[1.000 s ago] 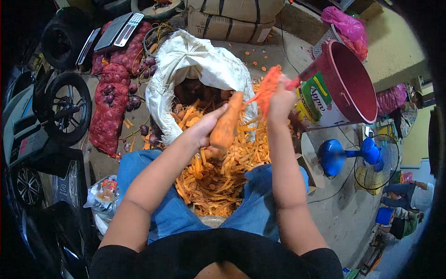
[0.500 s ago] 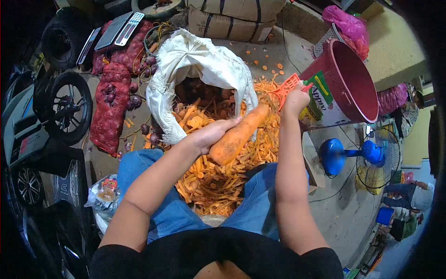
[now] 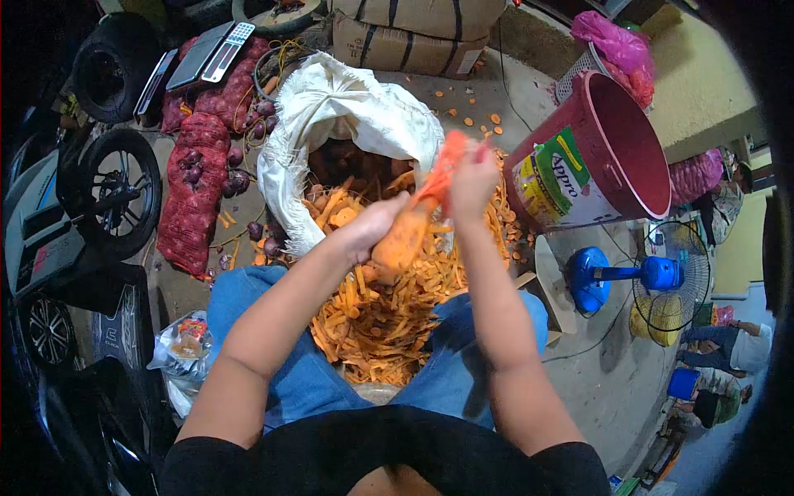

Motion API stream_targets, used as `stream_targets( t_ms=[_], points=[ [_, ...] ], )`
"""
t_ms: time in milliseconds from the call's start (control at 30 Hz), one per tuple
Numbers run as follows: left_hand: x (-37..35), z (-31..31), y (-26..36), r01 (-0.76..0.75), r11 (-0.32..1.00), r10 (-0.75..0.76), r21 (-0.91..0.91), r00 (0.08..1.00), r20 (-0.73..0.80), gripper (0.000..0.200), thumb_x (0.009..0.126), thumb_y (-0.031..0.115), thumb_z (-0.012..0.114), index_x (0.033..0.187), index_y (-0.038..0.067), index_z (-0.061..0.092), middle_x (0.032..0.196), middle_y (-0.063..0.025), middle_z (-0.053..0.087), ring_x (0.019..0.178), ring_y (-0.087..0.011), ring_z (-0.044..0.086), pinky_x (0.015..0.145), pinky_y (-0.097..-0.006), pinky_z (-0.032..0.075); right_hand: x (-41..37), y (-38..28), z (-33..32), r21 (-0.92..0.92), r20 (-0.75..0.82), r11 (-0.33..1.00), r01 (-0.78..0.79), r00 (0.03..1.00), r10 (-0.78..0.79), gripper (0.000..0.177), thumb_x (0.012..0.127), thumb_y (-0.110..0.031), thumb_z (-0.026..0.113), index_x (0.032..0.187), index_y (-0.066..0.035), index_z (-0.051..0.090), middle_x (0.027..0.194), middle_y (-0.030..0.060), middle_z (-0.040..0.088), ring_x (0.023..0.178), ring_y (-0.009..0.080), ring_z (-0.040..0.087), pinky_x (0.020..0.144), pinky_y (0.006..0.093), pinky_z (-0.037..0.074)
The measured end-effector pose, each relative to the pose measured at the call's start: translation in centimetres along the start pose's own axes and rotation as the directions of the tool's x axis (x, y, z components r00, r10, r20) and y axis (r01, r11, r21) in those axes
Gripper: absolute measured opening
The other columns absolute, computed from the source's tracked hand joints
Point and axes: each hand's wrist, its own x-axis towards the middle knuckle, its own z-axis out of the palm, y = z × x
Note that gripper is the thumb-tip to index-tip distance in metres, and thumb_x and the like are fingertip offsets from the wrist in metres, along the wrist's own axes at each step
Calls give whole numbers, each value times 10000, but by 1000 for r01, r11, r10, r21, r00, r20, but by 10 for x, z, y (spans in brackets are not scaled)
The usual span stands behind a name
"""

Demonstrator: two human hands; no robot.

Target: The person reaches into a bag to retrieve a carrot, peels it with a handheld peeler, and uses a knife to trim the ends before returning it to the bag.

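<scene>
A large carrot point(image 3: 399, 245) lies in the grip of my left hand point(image 3: 374, 225), its thick end pointing toward me. My right hand point(image 3: 475, 183) is closed around an orange peeler point(image 3: 449, 165), which is smeared by motion and lies over the far part of the carrot. Below both hands spreads a heap of carrot peelings point(image 3: 372, 331) between my knees. Just beyond the carrot a white woven sack point(image 3: 347, 107) gapes open, with peelings at its mouth and dark contents inside.
A maroon bucket point(image 3: 546, 174) leans at the right, near a blue fan point(image 3: 589, 277). Red net bags of onions point(image 3: 194, 198) and a scale point(image 3: 201, 56) are at the left, beside a motorbike wheel point(image 3: 124, 190). Cardboard boxes point(image 3: 405, 45) stand behind. People point(image 3: 728, 347) are far right.
My right hand has moved left and inward with the peeler, from beyond the carrot's far end onto the carrot. My left hand still holds the carrot, nearly in place.
</scene>
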Motion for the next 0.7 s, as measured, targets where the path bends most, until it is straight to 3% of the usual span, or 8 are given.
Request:
stream_targets(
  t_ms=[133, 200, 267, 333, 400, 433, 567, 700],
  points=[
    [-9, 6, -2, 57, 995, -62, 79, 996, 71, 406, 846, 362, 310, 991, 2, 429, 756, -115, 556, 628, -193, 571, 579, -292, 486, 52, 40, -25, -169, -282, 968, -185, 950, 133, 253, 797, -174, 446, 690, 45, 514, 600, 128, 540, 525, 222, 504, 518, 326, 390],
    [-2, 0, 1, 24, 1000, -24, 14, 1000, 0, 405, 838, 369, 331, 988, 9, 439, 771, -114, 556, 627, -205, 573, 565, -304, 489, 56, 29, -34, 232, -240, 921, -313, 899, 366, 289, 810, -198, 437, 661, 39, 509, 586, 87, 527, 515, 161, 474, 521, 295, 389],
    [5, -11, 4, 0, 999, -1, -54, 1000, -9, 397, 836, 372, 332, 999, 25, 434, 777, -97, 544, 645, -199, 567, 586, -312, 487, 37, -7, -32, 335, 1, 864, -376, 917, 398, 228, 805, -180, 462, 731, 31, 506, 643, 32, 515, 572, 118, 481, 534, 249, 393],
    [10, -16, 4, -51, 987, 47, -155, 998, -34, 385, 845, 363, 306, 1008, 41, 440, 812, -82, 536, 690, -191, 566, 617, -320, 487, 2, -36, -16, 355, 5, 918, -175, 983, 186, 243, 810, -202, 451, 690, 5, 490, 542, 56, 490, 497, 136, 440, 498, 288, 375],
    [17, -17, 2, -76, 970, 66, -231, 997, -50, 383, 850, 358, 285, 994, 42, 445, 824, -82, 538, 689, -182, 565, 615, -317, 486, -26, -20, -3, 309, 210, 950, -47, 978, -20, 215, 802, -196, 458, 716, 0, 484, 534, 93, 479, 494, 165, 448, 494, 313, 371],
    [20, -16, 0, -99, 947, 82, -305, 994, -69, 383, 856, 354, 265, 981, 42, 450, 836, -82, 540, 689, -173, 564, 613, -314, 485, -33, -23, -3, 308, 210, 950, -48, 978, -19, 215, 802, -196, 458, 716, 0, 484, 534, 93, 479, 494, 165, 448, 494, 313, 371],
    [20, -19, -6, -80, 996, 79, -33, 996, -30, 356, 854, 320, 295, 987, 32, 455, 805, -81, 564, 677, -167, 572, 572, -276, 484, -28, -21, -3, 68, 257, 997, 24, 966, -41, 215, 793, -193, 461, 726, 9, 487, 587, 147, 503, 537, 234, 480, 503, 348, 365],
    [-3, 5, -5, 37, 996, -36, 81, 999, -11, 390, 854, 335, 295, 960, -2, 460, 753, -96, 559, 640, -162, 564, 575, -288, 483, 37, 38, -11, -77, -167, 986, -145, 977, 131, 264, 795, -214, 454, 734, 41, 486, 655, 149, 536, 570, 243, 506, 531, 352, 378]
  ],
)
